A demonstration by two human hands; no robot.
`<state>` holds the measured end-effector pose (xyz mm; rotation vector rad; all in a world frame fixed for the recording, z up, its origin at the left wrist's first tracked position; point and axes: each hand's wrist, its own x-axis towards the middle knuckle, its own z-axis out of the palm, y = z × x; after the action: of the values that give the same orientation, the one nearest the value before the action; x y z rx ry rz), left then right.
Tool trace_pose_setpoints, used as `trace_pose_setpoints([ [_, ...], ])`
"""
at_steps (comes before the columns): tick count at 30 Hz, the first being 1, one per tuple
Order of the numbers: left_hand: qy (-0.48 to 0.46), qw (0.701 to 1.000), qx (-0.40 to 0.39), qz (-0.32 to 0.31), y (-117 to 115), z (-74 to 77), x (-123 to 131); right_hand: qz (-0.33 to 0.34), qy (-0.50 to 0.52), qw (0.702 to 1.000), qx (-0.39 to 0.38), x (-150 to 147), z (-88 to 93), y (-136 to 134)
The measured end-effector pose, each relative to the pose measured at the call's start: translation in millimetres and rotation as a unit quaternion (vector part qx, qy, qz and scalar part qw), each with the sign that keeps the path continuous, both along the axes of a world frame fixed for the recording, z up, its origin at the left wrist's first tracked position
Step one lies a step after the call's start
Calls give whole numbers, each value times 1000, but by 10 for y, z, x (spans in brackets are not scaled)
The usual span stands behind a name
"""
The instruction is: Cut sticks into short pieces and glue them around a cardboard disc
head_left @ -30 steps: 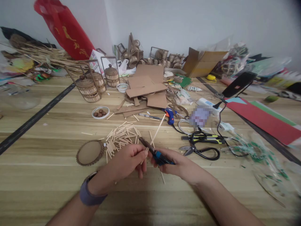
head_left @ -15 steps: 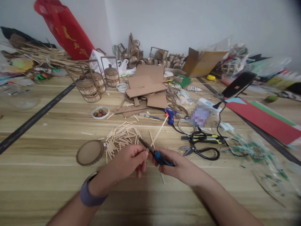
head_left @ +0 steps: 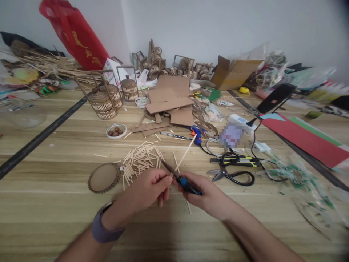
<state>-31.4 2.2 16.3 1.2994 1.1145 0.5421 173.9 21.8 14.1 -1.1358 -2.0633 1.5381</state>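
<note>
Low in the centre of the frame, your left hand [head_left: 147, 191] pinched a thin stick [head_left: 185, 153] by its near end, and your right hand [head_left: 208, 194] was closed round a blue-handled tool [head_left: 185, 183]. The two crossed just beside your left fingertips. The stick ran up and right toward the glue gun [head_left: 196, 133], and the tool's dark tip pointed up and left. Beyond lay a pile of short sticks [head_left: 140, 160] on the tabletop. Your fingers hid the stick's gripped end, and I couldn't tell if the tool was a knife.

One cutter [head_left: 181, 178], one long stick [head_left: 188, 147], one cardboard disc [head_left: 104, 177], one glue gun [head_left: 196, 134], one dish of nuts [head_left: 116, 137].
</note>
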Motion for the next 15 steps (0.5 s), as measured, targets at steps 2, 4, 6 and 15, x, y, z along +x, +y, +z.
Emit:
trace_pose_setpoints([
  [2,12,1000,6,-1,1,-13,-5,-2,-16,1000,19,-5,-1,-13],
  [4,14,1000,11,-1,8,-25,-2,0,-32,999,39,-2,2,-10],
  [6,-3,1000,18,4,16,-27,3,4,-35,998,49,11,5,7],
  [15,5,988,83,131,73,-22,-40,-128,20,976,174,55,-52,80],
])
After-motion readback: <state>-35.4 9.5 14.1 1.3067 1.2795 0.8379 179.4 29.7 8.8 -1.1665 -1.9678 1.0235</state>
